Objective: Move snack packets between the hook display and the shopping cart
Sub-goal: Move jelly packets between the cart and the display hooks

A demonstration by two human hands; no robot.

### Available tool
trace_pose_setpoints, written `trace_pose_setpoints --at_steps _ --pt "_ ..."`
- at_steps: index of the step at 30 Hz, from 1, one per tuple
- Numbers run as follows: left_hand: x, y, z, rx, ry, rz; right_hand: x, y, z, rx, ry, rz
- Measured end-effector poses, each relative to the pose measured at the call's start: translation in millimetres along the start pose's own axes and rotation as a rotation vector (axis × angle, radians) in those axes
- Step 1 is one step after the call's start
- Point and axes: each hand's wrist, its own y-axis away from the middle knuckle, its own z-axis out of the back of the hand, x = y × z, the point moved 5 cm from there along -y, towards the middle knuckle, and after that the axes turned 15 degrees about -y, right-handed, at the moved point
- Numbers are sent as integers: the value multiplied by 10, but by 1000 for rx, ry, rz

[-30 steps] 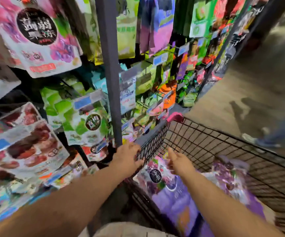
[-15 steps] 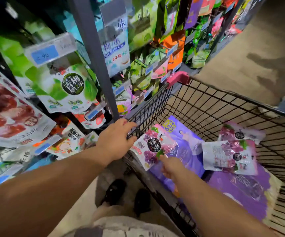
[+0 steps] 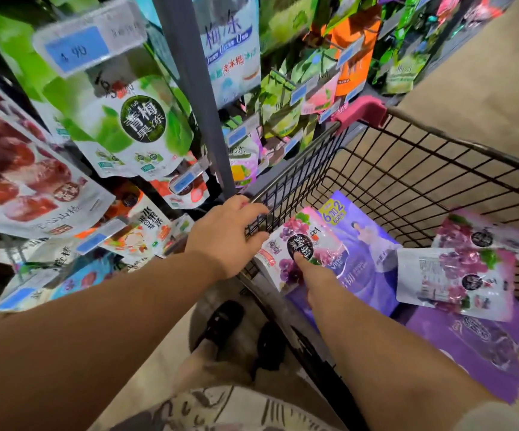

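left hand [image 3: 224, 234] curled over the shopping cart [image 3: 298, 163] rim; at its four o'clock, right hand [image 3: 312, 276] pinches a grape packet [image 3: 303, 244] low down, a thin hold that could slip.

Shop aisle, prob. a supermarket: hook display [image 3: 196, 98] packed w/ hanging snack packets [image 3: 133, 126], blue price tags [image 3: 74, 51] clipped in front, & a wire shopping cart [image 3: 423, 169] right beside it.

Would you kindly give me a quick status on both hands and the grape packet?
Left hand grips the cart rim. Right hand pinches grape packet inside the cart. Nothing above it.
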Motion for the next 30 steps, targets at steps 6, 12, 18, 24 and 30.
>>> trace_pose_setpoints --at_steps 6,12,18,24,30 --pt "6 -6 -15 8 -23 15 48 -45 -36 0 -19 -1" --pt "14 -33 -33 8 -18 1 91 -282 65 -100 -106 78" --pt "-2 -6 -3 46 -16 5 514 387 303 -29 -301 276" --pt "-52 25 95 79 12 -7 897 810 476 169 -455 420" --pt "-33 -27 97 176 98 -63 1099 1231 157 413 -480 467"
